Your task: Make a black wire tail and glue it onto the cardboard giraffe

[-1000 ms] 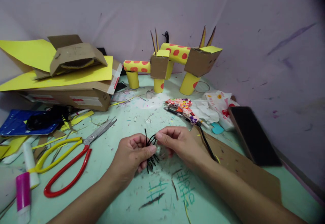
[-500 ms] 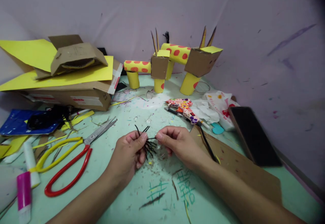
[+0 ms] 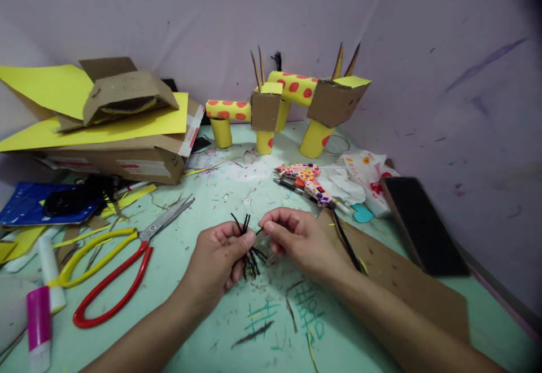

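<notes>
Between the thumb and fingers of my left hand [image 3: 226, 251] is a small bundle of black yarn [image 3: 254, 261]. Its strands fan out below the thumb, and a few short ends poke up above it. My right hand [image 3: 292, 237] is closed in a pinch on one black strand just to the right of the bundle. Beyond the hands stand two cardboard animals, a smaller one [image 3: 265, 111] and a larger one [image 3: 336, 102], with yellow tube bodies and red spots. A black yarn tuft [image 3: 277, 60] shows above the larger one's back end.
Scissors [image 3: 121, 305] with red and yellow handles lie at the left, near a purple-capped glue tube [image 3: 39, 316]. Black yarn [image 3: 71, 198] rests on a blue packet. A patterned glue gun [image 3: 311, 178], cardboard sheet [image 3: 406, 282] and phone [image 3: 423, 226] are at the right. A cardboard box [image 3: 165, 164] stands back left.
My left hand has shifted slightly right, bringing the yarn bundle closer to my right hand. The strand between them now slants upward, and the bundle's top ends stand more upright.
</notes>
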The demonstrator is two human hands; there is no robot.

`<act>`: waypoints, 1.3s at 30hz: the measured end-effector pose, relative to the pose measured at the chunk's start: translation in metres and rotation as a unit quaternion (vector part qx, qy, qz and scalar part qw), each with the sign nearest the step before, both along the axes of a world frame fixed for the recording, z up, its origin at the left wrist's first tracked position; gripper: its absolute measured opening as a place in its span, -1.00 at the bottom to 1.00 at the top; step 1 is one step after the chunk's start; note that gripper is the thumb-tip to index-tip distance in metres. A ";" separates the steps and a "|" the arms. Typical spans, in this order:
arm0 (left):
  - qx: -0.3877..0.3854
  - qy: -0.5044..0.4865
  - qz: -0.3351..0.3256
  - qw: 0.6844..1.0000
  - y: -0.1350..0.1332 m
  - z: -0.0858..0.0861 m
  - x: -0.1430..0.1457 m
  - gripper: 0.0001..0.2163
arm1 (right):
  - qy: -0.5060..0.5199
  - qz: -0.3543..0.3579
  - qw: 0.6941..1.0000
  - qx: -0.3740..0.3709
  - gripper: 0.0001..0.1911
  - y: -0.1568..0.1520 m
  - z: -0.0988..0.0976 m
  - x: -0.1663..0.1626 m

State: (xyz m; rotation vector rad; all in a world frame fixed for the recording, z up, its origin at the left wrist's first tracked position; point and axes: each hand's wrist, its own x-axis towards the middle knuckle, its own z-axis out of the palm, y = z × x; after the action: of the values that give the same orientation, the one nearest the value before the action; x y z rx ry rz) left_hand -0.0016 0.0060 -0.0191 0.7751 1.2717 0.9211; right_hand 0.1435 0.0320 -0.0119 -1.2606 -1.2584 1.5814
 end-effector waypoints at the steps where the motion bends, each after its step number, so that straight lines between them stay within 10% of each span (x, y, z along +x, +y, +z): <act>1: 0.001 0.000 -0.002 1.000 0.000 -0.001 0.000 -0.73 | 0.000 -0.004 1.000 0.001 -0.91 0.000 0.000 0.000; 39: 0.008 0.051 -0.009 0.999 0.000 0.004 0.002 -0.84 | 0.008 0.009 0.994 0.108 -0.71 -0.006 -0.009 -0.001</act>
State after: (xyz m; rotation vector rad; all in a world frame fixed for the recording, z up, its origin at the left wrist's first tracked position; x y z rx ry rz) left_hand 0.0009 0.0063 -0.0149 0.8543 1.3452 0.8866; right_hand 0.1429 0.0259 -0.0212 -1.1004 -1.3942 1.4218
